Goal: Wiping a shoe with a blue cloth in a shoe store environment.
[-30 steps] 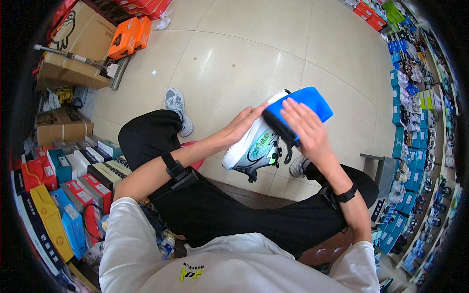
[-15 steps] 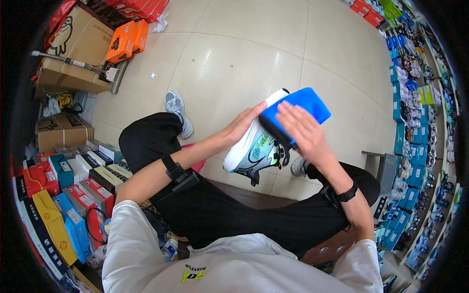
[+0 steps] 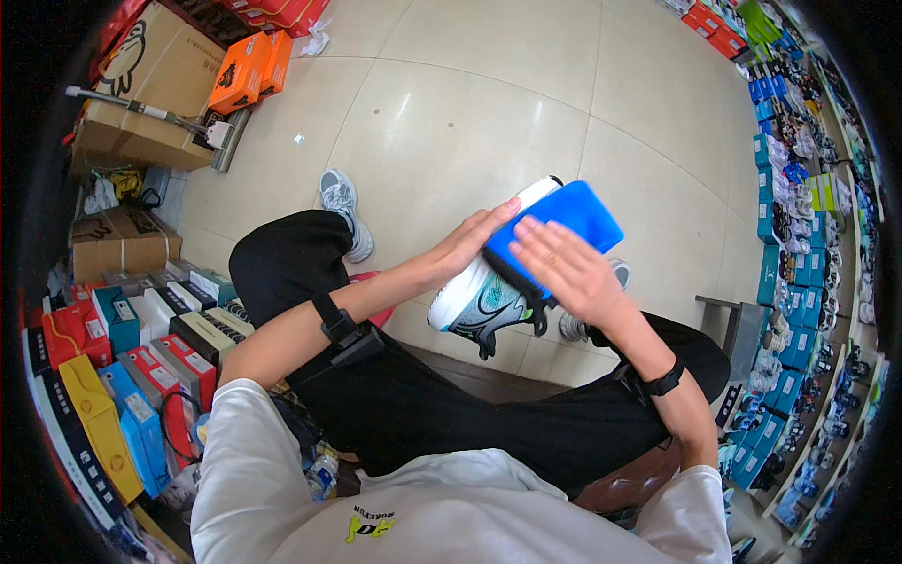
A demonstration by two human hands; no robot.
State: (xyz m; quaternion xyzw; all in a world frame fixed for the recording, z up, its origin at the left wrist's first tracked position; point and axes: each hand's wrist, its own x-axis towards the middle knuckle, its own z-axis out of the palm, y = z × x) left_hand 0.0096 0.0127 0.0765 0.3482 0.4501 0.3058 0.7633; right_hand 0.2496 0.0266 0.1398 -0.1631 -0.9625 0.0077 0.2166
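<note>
A white and pale-green sneaker [image 3: 487, 305] with black trim is held tilted in the air between my knees, its white sole toward the left. Along the sole my left hand [image 3: 477, 240] grips it, fingers closed around the edge. Laid over the shoe's other side is a blue rectangular pad [image 3: 587, 218] with a black underside. My right hand [image 3: 562, 271] holds this pad against the shoe, its fingers lying together across the blue face; its thumb is hard to make out. The pad covers part of the sneaker's upper.
Shoe boxes [image 3: 99, 423] are packed at the left, below cardboard cartons [image 3: 127, 240] and orange boxes [image 3: 249, 70]. A long-handled squeegee [image 3: 221, 136] lies against the cartons. Shelves of shoes and teal boxes [image 3: 801, 334] line the right. A grey bench [image 3: 738, 343] stands beside my right knee.
My right hand and the blue pad have shifted left and slightly down across the sneaker, covering more of its upper. My left hand keeps its hold on the sole.
</note>
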